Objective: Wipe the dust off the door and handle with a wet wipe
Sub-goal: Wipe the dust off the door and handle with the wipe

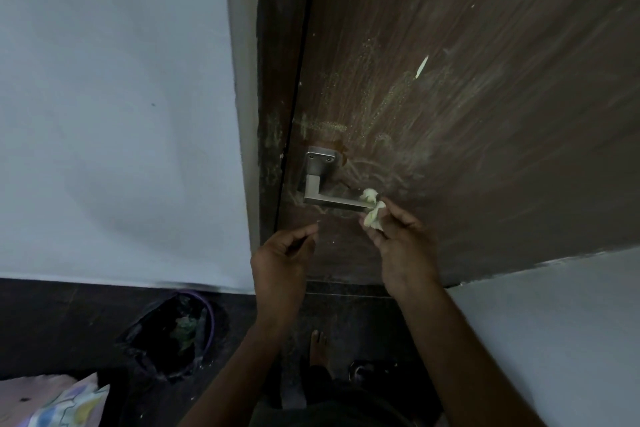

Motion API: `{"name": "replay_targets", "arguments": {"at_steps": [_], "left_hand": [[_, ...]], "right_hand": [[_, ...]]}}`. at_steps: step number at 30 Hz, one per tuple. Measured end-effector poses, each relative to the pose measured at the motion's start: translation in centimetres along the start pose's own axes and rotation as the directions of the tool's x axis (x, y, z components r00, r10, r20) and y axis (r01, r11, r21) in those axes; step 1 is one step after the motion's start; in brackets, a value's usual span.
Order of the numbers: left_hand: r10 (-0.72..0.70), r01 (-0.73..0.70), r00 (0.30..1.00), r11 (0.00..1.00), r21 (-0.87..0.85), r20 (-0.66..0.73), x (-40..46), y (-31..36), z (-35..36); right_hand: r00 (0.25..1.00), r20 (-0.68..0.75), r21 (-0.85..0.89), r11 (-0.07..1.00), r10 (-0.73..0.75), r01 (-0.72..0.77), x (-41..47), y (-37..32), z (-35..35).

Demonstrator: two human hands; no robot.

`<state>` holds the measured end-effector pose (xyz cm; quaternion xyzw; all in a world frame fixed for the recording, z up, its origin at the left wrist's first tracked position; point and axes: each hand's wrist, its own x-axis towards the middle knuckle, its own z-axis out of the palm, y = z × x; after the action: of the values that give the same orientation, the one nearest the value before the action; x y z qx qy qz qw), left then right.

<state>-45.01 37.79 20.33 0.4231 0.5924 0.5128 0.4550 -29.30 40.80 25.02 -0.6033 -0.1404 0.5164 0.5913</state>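
At 6 o'clock, nearest the camera, a bare foot (317, 347) stands on the dark floor (360, 329). At 8 o'clock sits a round bin lined with a black plastic bag (173, 333); its contents are too dim to identify. Two bare forearms reach upward. The left hand (282, 258) hovers with fingers loosely curled, holding nothing, apart from the door. The right hand (398, 239) pinches a crumpled pale-green wet wipe (372, 210) between thumb and fingertips, touching the free end of the silver metal lever handle (332, 199). Beyond, the dark brown wooden door (467, 80) shows pale dusty smears toward 1 o'clock. A white wall (114, 97) fills 10 o'clock.
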Motion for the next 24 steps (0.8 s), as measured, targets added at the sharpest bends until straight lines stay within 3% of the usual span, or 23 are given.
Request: {"name": "replay_targets", "arguments": {"at_steps": [3,7,13,18,24], "left_hand": [[-0.019,0.019,1.000,1.000,0.002,0.013,0.1,-0.2,-0.1],[-0.037,0.037,0.999,0.999,-0.016,-0.011,0.3,0.1,0.0],[-0.093,0.088,0.995,0.990,-0.109,-0.045,0.6,0.8,0.2],[-0.040,0.032,0.989,0.998,-0.061,-0.145,0.7,1.2,-0.5],[0.001,-0.009,0.989,0.999,-0.050,-0.146,0.3,1.1,-0.4]], "right_hand": [[0.966,0.139,0.298,0.922,0.216,-0.249,0.1,-0.1,0.6],[0.928,0.207,0.442,0.817,0.309,-0.371,0.3,0.7,1.3],[0.890,0.273,0.207,0.881,0.365,-0.425,-0.7,3.4,4.6],[0.880,0.309,0.153,0.894,0.360,-0.420,-0.6,4.3,6.3],[0.871,0.364,0.174,0.894,0.331,-0.413,0.0,3.8,4.5]]}}
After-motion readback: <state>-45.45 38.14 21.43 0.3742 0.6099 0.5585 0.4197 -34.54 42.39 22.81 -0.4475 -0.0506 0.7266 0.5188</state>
